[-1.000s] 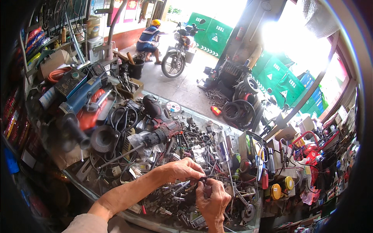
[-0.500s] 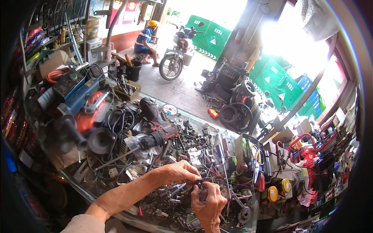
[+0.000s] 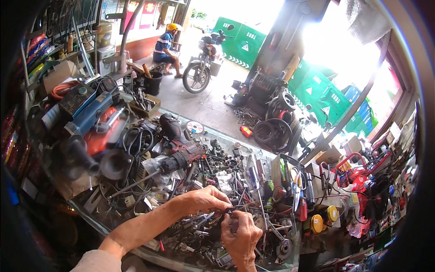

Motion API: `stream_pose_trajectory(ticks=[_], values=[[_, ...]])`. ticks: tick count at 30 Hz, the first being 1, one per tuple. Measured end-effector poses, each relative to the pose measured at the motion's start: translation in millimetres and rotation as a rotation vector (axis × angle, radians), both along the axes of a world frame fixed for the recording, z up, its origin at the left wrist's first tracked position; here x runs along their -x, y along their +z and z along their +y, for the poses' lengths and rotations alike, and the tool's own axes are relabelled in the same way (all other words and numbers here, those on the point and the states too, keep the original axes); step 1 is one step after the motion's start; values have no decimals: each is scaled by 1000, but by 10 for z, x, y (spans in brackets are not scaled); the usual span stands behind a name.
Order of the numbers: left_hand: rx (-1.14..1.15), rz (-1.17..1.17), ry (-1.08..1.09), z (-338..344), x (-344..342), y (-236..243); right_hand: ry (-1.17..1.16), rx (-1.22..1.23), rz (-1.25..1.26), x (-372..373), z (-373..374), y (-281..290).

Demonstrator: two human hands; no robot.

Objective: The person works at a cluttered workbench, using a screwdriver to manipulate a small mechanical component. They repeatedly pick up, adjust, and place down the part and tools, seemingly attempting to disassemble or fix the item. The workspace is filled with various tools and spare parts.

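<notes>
Above the cluttered glass-topped bench (image 3: 102,226), my left hand (image 3: 209,199) reaches in with thumb and fingertips pinched on a small dark part (image 3: 229,210). My right hand (image 3: 243,232) grips the same part from the other side, its fingers curled and partly hiding it. The part is too small and covered to name. Below and around both hands lies a heap of loose bolts, springs and small metal pieces. Beyond my left hand rests a red and black cordless drill (image 3: 183,156) with a long bit.
Left on the bench are a blue power tool (image 3: 90,113) and a wire cup brush (image 3: 114,164). A tool bin holding scissors (image 3: 297,183) stands right, near yellow-lidded tins (image 3: 317,223). Past the bench sit a person in a yellow helmet (image 3: 166,50), a motorcycle (image 3: 199,68) and tyres (image 3: 276,131).
The view has shifted slightly, so the scene sits a little further left. Both hands stay together on the small part, with only a slight shift of the fingers.
</notes>
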State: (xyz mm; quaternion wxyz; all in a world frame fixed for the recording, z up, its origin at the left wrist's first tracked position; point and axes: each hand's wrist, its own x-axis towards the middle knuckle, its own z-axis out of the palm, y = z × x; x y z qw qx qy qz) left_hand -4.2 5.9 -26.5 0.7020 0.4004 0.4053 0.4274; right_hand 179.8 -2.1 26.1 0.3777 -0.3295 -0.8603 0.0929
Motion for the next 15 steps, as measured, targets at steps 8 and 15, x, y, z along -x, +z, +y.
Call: stream_pose_trajectory(ticks=[8, 15], values=[[14, -35, 18, 2, -78, 21, -71, -39, -62, -41, 30, -83], [2, -58, 42, -8, -78, -51, -95, 109, -74, 32, -69, -28]])
